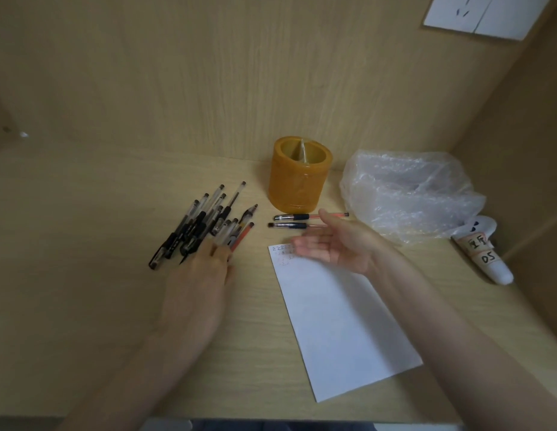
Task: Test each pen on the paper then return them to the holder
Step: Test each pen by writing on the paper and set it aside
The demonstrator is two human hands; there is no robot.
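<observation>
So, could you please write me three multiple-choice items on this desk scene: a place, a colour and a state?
1. Where do the two separate pens lie? A) just in front of the holder B) inside a drawer C) on a chair
2. What colour is the holder? A) blue B) amber yellow C) black
3. How is the right hand? A) gripping a pen B) clenched fist C) open, empty
Key: 1 A, they lie on the desk before the holder; 2 B, its wall is amber; 3 C, its fingers are straight, holding nothing.
</observation>
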